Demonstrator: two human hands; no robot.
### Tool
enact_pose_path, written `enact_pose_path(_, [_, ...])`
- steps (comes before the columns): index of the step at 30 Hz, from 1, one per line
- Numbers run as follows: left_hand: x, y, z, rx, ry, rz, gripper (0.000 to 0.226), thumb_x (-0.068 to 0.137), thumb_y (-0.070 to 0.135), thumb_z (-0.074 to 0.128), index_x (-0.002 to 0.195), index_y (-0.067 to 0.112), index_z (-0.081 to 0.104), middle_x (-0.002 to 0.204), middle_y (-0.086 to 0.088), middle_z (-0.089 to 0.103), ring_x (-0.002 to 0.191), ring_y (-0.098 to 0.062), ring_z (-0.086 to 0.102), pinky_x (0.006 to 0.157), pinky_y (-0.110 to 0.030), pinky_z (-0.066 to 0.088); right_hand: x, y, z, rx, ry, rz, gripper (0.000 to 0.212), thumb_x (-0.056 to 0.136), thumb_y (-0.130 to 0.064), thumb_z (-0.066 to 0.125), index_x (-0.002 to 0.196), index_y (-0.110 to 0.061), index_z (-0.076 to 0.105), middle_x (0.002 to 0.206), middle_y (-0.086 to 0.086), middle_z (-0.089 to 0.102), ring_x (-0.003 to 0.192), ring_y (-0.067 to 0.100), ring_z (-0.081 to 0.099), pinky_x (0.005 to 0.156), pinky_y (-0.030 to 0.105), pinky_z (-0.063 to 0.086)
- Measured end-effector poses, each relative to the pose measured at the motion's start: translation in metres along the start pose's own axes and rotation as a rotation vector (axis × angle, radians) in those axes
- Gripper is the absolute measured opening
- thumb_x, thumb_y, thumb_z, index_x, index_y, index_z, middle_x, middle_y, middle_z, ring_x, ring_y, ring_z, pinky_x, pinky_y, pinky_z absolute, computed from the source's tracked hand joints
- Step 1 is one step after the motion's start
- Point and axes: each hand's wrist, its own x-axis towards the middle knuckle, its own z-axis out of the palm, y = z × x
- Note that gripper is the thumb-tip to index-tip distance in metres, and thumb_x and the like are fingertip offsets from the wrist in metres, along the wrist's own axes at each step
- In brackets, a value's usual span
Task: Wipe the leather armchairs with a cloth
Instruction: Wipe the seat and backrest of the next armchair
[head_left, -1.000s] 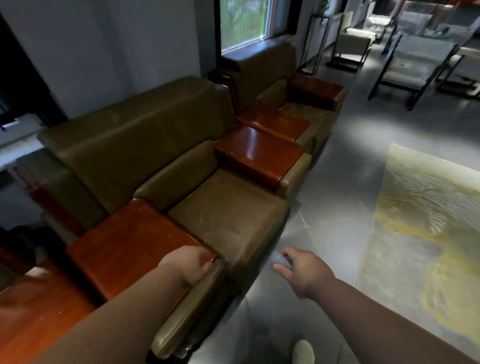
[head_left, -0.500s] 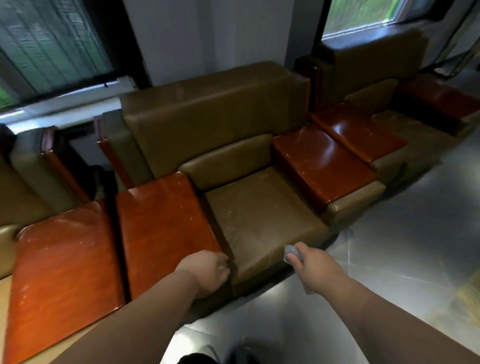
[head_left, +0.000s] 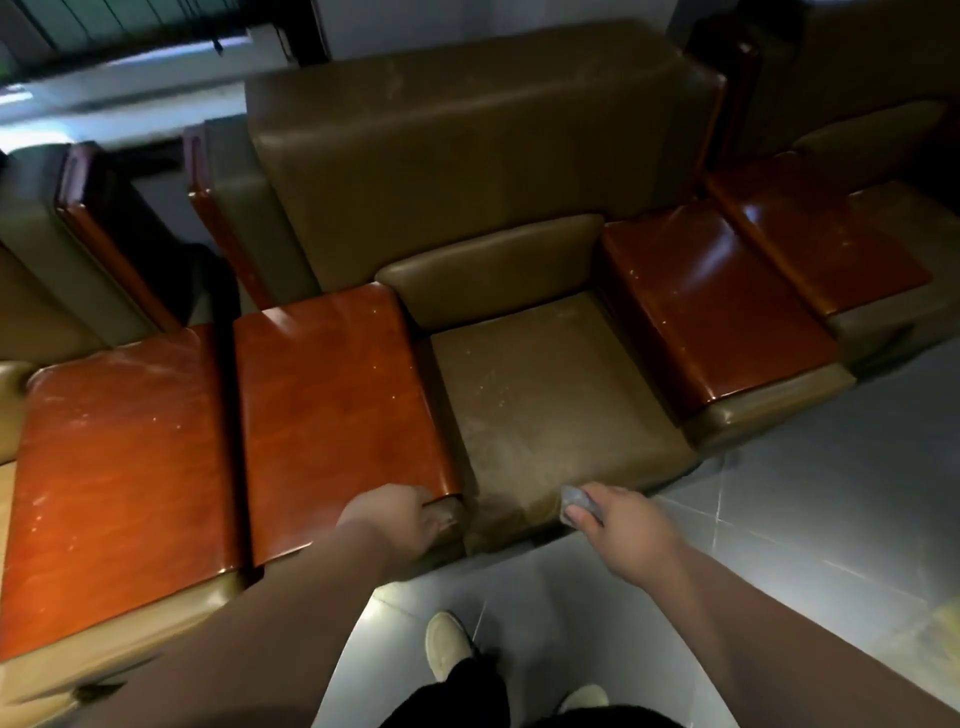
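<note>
Fingers of the right hand (head_left: 621, 525) pinch a small grey cloth (head_left: 577, 501) at the front edge of the seat; fingers of the left hand (head_left: 397, 519) curl round the front end of the wooden armrest (head_left: 332, 410), gripping it. Armchair (head_left: 478, 156), middle of a row: brown leather back and seat cushion (head_left: 550, 410), the cushion showing pale specks and dusty marks. Second armrest (head_left: 701, 306) on the far side, similarly speckled. Floor (head_left: 779, 519) grey and glossy; two shoes visible below. Assessment: wiping of this seat appears about to begin, cloth touching or just beside the front lip. Next move calls for flattening the cloth and sweeping across the cushion, then the backrest.
</note>
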Motion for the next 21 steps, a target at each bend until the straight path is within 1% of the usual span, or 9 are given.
enact_pose_path(3, [0.030,0.007,0.010,0.012,0.007,-0.004,0.044,0.104,0.047,0.050,0.143,0.029,0.058,0.132,-0.003,0.067,0.116,-0.027,0.065,0.094,-0.037,0.056,0.032,0.010,0.016,-0.003,-0.044,0.008,0.036,0.106,-0.053,0.045,0.125,-0.026,0.059,0.118,0.003,0.064,0.104,0.023,0.060,0.087,0.040,0.050])
enact_pose_path(6, [0.066,0.007,0.024,-0.007,0.015,-0.003,0.053,0.103,0.047,0.050,0.152,0.028,0.051,0.152,-0.006,0.055,0.135,-0.029,0.054,0.107,-0.040,0.050,0.070,0.014,0.032,-0.014,-0.089,-0.017,0.041,0.106,-0.052,0.045,0.135,-0.025,0.056,0.126,0.006,0.062,0.112,0.027,0.059,0.090,0.037,0.048])
enact_pose_path(11, [0.139,-0.007,0.052,0.031,0.119,-0.019,0.070,0.104,0.051,0.048,0.165,0.026,0.028,0.174,-0.004,0.023,0.159,-0.028,0.022,0.128,-0.046,0.025,0.155,0.021,0.058,-0.094,-0.142,-0.120,0.050,0.107,-0.053,0.041,0.152,-0.031,0.046,0.143,0.004,0.054,0.122,0.027,0.057,0.094,0.035,0.047])
enact_pose_path(15, [0.207,-0.030,0.089,0.130,0.240,-0.059,0.081,0.105,0.059,0.039,0.169,0.025,0.004,0.177,-0.004,-0.006,0.163,-0.027,-0.004,0.130,-0.046,0.002,0.223,0.029,0.100,-0.177,-0.158,-0.200,0.053,0.107,-0.053,0.038,0.157,-0.033,0.039,0.158,-0.001,0.042,0.132,0.027,0.053,0.100,0.037,0.046])
enact_pose_path(17, [0.237,-0.039,0.115,0.192,0.306,-0.083,0.085,0.104,0.065,0.030,0.169,0.025,-0.007,0.176,-0.008,-0.015,0.162,-0.030,-0.011,0.132,-0.049,0.000,0.251,0.037,0.128,-0.291,-0.182,-0.214,0.053,0.108,-0.053,0.033,0.158,-0.035,0.036,0.167,-0.001,0.028,0.146,0.031,0.036,0.116,0.042,0.034])
enact_pose_path(18, [0.247,-0.042,0.127,0.212,0.337,-0.093,0.086,0.102,0.067,0.027,0.168,0.026,-0.009,0.175,-0.010,-0.017,0.162,-0.032,-0.013,0.132,-0.050,-0.001,0.260,0.042,0.143,-0.381,-0.195,-0.205,0.055,0.108,-0.055,0.028,0.159,-0.035,0.034,0.172,0.000,0.014,0.155,0.035,0.017,0.125,0.049,0.018])
enact_pose_path(19, [0.253,-0.044,0.137,0.217,0.387,-0.090,0.086,0.101,0.068,0.026,0.168,0.027,-0.008,0.175,-0.011,-0.016,0.162,-0.032,-0.014,0.132,-0.052,-0.001,0.268,0.045,0.157,-0.466,-0.203,-0.195,0.059,0.108,-0.056,0.023,0.161,-0.032,0.031,0.174,0.002,-0.003,0.158,0.038,-0.008,0.127,0.055,-0.002])
enact_pose_path(20, [0.259,-0.049,0.149,0.199,0.439,-0.084,0.086,0.100,0.067,0.030,0.169,0.027,-0.001,0.176,-0.012,-0.010,0.162,-0.033,-0.011,0.132,-0.052,-0.001,0.276,0.048,0.178,-0.528,-0.217,-0.190,0.065,0.107,-0.057,0.019,0.163,-0.025,0.025,0.172,0.004,-0.021,0.153,0.039,-0.030,0.123,0.058,-0.018])
enact_pose_path(21, [0.262,-0.051,0.156,0.171,0.501,-0.069,0.085,0.098,0.064,0.036,0.170,0.026,0.009,0.177,-0.011,-0.002,0.163,-0.032,-0.005,0.132,-0.051,0.001,0.279,0.051,0.195,-0.568,-0.214,-0.183,0.071,0.107,-0.057,0.015,0.165,-0.016,0.017,0.167,0.008,-0.034,0.146,0.037,-0.043,0.120,0.058,-0.025])
